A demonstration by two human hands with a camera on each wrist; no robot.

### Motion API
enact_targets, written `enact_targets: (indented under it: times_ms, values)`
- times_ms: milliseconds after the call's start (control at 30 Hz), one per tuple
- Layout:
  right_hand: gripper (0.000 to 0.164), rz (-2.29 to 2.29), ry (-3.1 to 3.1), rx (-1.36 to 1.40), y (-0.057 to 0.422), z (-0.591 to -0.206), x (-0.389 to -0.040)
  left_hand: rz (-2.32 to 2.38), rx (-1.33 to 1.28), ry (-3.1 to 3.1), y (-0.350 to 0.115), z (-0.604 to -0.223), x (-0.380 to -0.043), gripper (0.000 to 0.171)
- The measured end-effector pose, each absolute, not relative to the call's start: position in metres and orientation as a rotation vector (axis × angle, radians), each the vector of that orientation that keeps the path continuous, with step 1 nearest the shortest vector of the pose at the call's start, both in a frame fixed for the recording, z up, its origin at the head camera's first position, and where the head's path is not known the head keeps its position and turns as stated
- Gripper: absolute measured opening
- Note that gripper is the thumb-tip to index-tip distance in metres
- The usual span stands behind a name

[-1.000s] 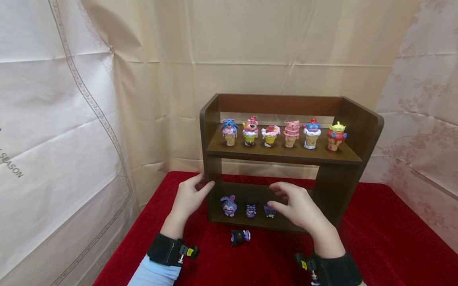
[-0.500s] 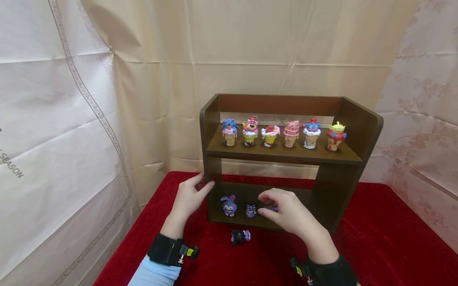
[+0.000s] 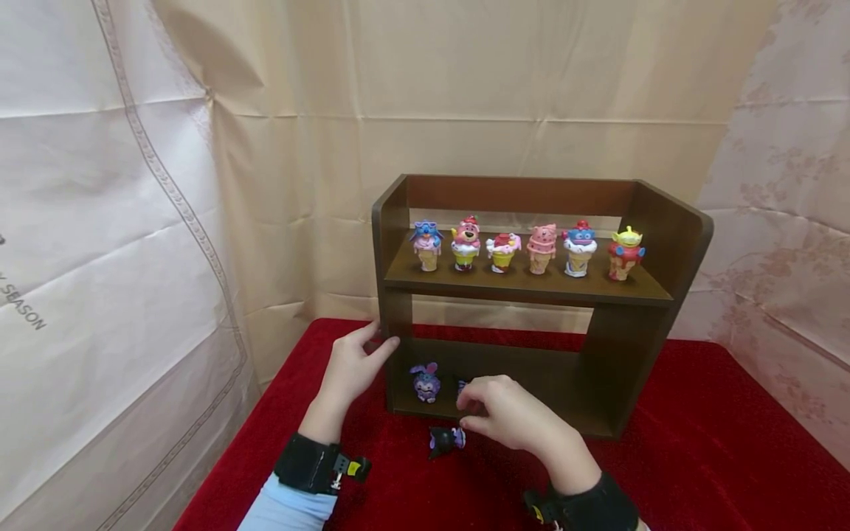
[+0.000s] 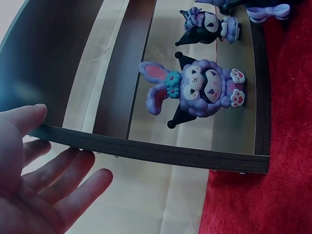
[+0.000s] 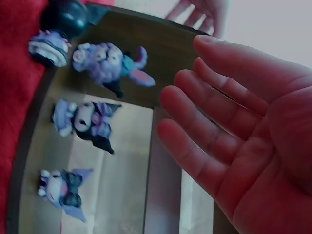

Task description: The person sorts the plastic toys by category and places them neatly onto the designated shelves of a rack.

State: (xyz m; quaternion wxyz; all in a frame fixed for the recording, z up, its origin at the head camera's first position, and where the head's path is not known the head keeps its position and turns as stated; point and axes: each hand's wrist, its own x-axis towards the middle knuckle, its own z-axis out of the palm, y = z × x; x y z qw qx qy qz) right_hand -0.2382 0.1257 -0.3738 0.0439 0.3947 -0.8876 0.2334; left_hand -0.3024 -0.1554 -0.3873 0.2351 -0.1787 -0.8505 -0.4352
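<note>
My left hand (image 3: 352, 369) holds the left side panel of a dark brown shelf (image 4: 146, 150), thumb inside and fingers outside. Just right of a fallen black-and-purple figurine (image 3: 443, 441) hovers my right hand (image 3: 508, 413), its fingers loosely bent and nothing in them. That figurine lies on its side on the red cloth before the shelf. On the lower board stand a purple rabbit-eared figurine (image 3: 426, 383), a small figurine with a purple bow (image 5: 85, 122) and another with a dark bow (image 5: 63, 190). In the head view my right hand hides the last one.
Several ice-cream-cone figurines (image 3: 502, 252) stand in a row on the upper board. A red velvet cloth (image 3: 690, 442) covers the table. Beige curtains (image 3: 299, 184) hang behind, and pale fabric (image 3: 99, 295) hangs at the left.
My right hand has moved left and down, from in front of the dark-bowed figurine to beside the fallen one. My left hand has stayed at the side panel.
</note>
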Motion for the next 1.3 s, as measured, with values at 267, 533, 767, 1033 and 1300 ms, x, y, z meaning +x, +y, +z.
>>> enact_targets:
  times_ms: [267, 533, 767, 1033, 1300]
  values:
    - [0.01, 0.593, -2.833, 1.302, 0.109, -0.391, -0.243, -1.204, -0.5, -2.334, -0.156, -0.386, -0.301, 0.045]
    - [0.011, 0.394, -2.863, 1.337, 0.096, -0.402, -0.245, -1.201, -0.502, -2.337, -0.155, -0.385, -0.302, 0.046]
    - [0.018, 0.303, -2.85, 1.328, 0.09, -0.409, -0.248, -1.199, -0.477, -2.346, -0.156, -0.387, -0.302, 0.047]
    - [0.022, 0.194, -2.878, 1.29, 0.083, -0.415, -0.255, -1.21, -0.472, -2.357, -0.156, -0.386, -0.301, 0.048]
    - [0.024, -0.114, -2.811, 1.254, 0.071, -0.417, -0.257, -1.212, -0.466, -2.36, -0.156, -0.385, -0.299, 0.047]
